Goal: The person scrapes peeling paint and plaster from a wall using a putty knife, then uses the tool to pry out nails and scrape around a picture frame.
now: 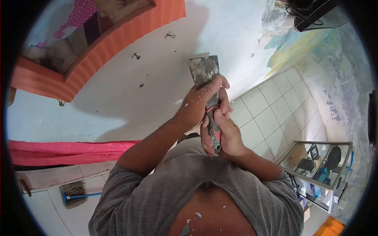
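Observation:
A worn putty knife (204,70) is held up before my chest, its wide blade pointing away from me and smeared with grey and white residue. My left hand (197,100) is closed around the lower blade, thumb lying across the metal. Below it, my right hand (229,135) grips the handle (215,135), which is dark and reddish with a hole at its end. Pale flakes stick to my left hand and to my chest. Some of the fingers behind the tool are hidden.
Ahead is a white wall (157,74) with several screws and holes. An orange scalloped frame (94,47) hangs at upper left. A glass-topped cabinet (315,161) stands right, near a peeling wall (338,86). A broom (73,194) and pink cloth (71,152) are at left.

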{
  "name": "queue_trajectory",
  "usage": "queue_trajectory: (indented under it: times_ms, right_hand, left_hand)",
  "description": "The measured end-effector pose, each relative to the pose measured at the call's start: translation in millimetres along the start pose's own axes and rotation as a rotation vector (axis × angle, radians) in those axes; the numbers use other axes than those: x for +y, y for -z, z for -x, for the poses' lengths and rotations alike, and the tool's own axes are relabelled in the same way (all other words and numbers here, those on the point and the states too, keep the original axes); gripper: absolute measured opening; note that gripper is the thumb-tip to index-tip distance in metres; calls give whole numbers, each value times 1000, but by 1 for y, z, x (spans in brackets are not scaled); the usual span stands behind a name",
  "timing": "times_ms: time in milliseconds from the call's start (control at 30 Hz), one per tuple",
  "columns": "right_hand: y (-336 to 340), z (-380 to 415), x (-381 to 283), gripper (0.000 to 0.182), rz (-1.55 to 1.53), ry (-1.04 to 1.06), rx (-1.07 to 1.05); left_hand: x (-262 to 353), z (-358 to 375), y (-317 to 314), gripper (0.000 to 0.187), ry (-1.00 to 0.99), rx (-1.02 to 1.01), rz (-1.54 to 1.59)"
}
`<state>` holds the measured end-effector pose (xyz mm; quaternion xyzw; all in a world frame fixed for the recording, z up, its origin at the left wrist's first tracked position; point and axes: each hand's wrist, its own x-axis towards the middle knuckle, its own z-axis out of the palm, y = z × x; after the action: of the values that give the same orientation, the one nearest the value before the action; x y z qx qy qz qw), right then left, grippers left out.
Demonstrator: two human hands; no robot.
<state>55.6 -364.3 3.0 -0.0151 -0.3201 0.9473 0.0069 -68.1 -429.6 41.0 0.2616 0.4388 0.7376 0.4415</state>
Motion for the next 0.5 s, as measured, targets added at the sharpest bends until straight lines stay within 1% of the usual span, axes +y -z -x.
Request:
queue_trajectory:
  times_ms: [33,67,100,167,200,233,267,300,333,367,400,433,467,500]
  right_hand:
    - [0,3,9,37,38,27,42]
    - [-1,2,15,38,78,53,82]
    - [-9,-3,16,38,81,58,82]
    - [-27,-13,13,45,114,156,276]
    - [-10,-23,7,47,190,73,111]
    - [-4,-30,11,47,186,69,121]
    - [-1,-40,13,36,180,90,129]
    - [0,-45,15,63,171,110,136]
    - [-1,-41,18,47,185,113,111]
    - [-7,-36,22,47,180,111,118]
    - [-15,-29,27,38,161,140,164]
    - [-19,-27,28,64,149,173,202]
    - [-17,-31,26,64,156,175,197]
    - [-13,-36,23,44,176,185,166]
  left_hand:
    - [0,2,1,40,52,-17,34]
    - [-4,3,8,41,71,-58,-39]
    - [-6,1,11,41,68,-63,-40]
    - [-8,-4,15,39,-14,121,-332]
    - [5,-15,16,38,-15,151,-336]
    - [6,-17,19,38,-5,149,-330]
    - [8,-21,23,37,23,161,-354]
    - [10,-22,25,35,53,175,-379]
    - [10,-21,23,35,40,182,-356]
    - [7,-16,23,35,49,181,-354]
    - [2,-9,22,36,61,158,-368]
    - [1,-6,22,36,62,135,-384]
    - [6,-11,23,36,53,134,-384]
    - [12,-17,23,38,50,134,-406]
